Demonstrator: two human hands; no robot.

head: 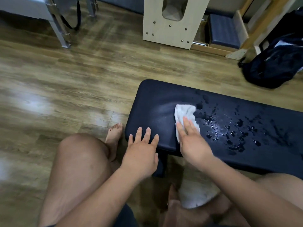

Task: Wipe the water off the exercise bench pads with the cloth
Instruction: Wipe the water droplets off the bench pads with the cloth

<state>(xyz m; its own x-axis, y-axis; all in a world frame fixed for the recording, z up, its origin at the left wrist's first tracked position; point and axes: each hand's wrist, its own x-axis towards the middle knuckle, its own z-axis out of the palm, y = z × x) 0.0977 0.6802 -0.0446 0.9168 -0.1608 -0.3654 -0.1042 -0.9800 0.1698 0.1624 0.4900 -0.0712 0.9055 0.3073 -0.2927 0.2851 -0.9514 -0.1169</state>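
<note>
A dark navy bench pad (152, 102) runs from the middle of the view to the right edge. Water drops (229, 128) lie scattered over its right part, while its left end looks smeared and dull. A white cloth (184, 112) lies flat on the pad at the edge of the wet patch. My right hand (193, 141) presses down on the cloth with straight fingers. My left hand (142, 149) rests flat on the pad's near left edge, fingers spread, holding nothing.
My bare knees and a foot (114, 133) are beside the bench's left end on the wooden floor (65, 82). A dark backpack (275, 66) lies beyond the bench at right. A pale wooden panel (170, 22) and a metal frame leg (60, 30) stand farther back.
</note>
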